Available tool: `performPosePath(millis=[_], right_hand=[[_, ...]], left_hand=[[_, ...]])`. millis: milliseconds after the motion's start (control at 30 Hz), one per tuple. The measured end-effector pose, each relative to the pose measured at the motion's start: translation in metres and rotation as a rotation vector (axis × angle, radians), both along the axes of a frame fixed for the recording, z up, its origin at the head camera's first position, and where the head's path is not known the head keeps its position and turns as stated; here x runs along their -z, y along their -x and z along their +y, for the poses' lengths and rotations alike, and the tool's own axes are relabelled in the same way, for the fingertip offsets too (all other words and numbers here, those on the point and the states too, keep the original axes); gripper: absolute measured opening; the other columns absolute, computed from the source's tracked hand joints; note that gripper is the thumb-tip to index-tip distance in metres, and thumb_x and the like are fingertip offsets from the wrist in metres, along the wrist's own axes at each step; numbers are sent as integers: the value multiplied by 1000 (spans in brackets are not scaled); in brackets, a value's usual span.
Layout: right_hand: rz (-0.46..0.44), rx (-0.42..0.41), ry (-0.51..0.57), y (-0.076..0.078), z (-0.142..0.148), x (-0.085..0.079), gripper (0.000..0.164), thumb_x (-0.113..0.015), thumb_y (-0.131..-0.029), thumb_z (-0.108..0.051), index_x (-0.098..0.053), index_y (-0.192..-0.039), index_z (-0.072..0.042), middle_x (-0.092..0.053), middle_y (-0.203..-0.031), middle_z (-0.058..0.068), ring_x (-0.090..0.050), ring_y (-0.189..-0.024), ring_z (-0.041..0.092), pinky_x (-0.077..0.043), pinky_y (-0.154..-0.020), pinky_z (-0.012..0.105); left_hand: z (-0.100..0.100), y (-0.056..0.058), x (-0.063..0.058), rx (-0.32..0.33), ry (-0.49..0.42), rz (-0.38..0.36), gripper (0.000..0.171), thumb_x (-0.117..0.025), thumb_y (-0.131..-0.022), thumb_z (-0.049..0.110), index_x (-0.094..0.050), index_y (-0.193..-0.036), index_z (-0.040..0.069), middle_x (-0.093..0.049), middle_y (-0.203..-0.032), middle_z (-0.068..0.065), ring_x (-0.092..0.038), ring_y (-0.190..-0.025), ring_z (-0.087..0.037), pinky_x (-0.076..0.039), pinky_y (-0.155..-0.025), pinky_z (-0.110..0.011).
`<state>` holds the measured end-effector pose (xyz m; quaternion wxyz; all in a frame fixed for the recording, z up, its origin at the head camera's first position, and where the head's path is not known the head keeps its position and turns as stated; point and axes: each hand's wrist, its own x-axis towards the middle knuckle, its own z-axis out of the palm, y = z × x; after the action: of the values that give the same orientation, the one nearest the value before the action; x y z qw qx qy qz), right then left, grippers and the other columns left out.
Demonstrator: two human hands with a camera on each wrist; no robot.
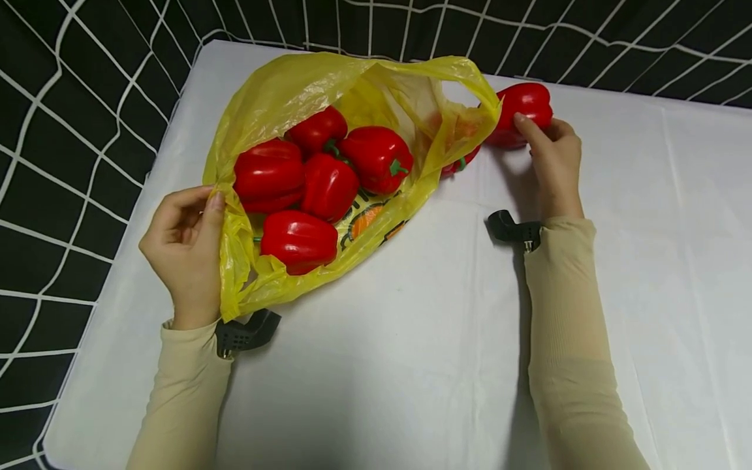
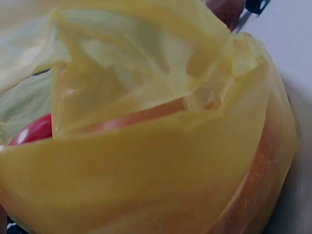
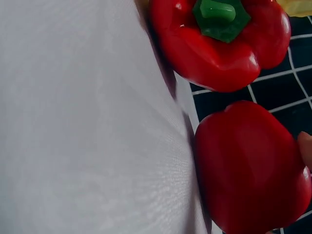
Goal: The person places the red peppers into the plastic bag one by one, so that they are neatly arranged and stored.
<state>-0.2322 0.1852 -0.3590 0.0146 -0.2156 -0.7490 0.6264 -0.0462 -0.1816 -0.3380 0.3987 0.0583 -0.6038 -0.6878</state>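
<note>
A yellow plastic bag (image 1: 267,98) lies on its side with its mouth spread, several red bell peppers (image 1: 378,156) with green stems inside. My left hand (image 1: 188,251) pinches the bag's left edge between thumb and fingers. In the left wrist view the yellow film (image 2: 122,180) covers most of the picture. Beyond the bag's right handle, my right hand (image 1: 555,156) grips a red bell pepper (image 1: 529,101), thumb on its near side. Another pepper (image 1: 461,164) sits partly hidden behind the handle; its stem end (image 3: 219,48) shows in the right wrist view beside the held pepper (image 3: 253,170).
A white cloth (image 1: 382,378) covers the table. Black panels with white wire grid (image 1: 53,215) rise along the table's left and back edges. Dark camera mounts (image 1: 249,331) stick out from both wrists.
</note>
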Motion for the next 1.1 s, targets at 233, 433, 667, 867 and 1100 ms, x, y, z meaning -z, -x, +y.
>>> performPosePath(millis=[233, 433, 667, 867, 1100], right_hand=[[124, -46, 57, -3, 0, 2, 26, -69, -82, -24, -57, -100, -11, -55, -97, -1, -46, -90, 9, -39, -81, 21], [135, -94, 94, -4, -1, 3, 34, -69, -81, -19, -55, -111, -10, -54, -107, 2, -47, -99, 11, -41, -96, 25], [183, -76, 97, -5, -1, 5, 37, -73, -79, -15, -56, -111, -10, -54, -111, 3, -49, -99, 13, -46, -91, 25], [223, -95, -76, -6, -2, 2, 52, -76, -77, -15, -55, -124, -13, -51, -127, 2, -45, -112, 12, -41, -98, 24], [316, -109, -169, -8, -4, -3, 55, -78, -75, -14, -54, -125, -11, -51, -127, 1, -45, -115, 12, -42, -98, 23]], left_hand=[[0, 0, -1, -7, 17, -13, 8, -68, -79, -8, -70, -85, -4, -65, -81, -13, -59, -68, -18, -53, -70, -20], [0, -1, -1, -14, 17, -21, 8, -68, -79, -8, -70, -85, -4, -66, -81, -13, -59, -68, -18, -53, -70, -20], [0, -1, -1, -1, -3, -12, 9, -68, -79, -10, -70, -86, -4, -65, -81, -13, -60, -70, -19, -54, -71, -21], [1, -1, -2, 2, -5, -13, 9, -67, -79, -10, -70, -86, -4, -65, -82, -13, -60, -70, -20, -54, -72, -21], [1, -1, -2, -3, 0, -18, 8, -68, -79, -9, -70, -86, -4, -65, -82, -13, -60, -70, -19, -53, -71, -20]])
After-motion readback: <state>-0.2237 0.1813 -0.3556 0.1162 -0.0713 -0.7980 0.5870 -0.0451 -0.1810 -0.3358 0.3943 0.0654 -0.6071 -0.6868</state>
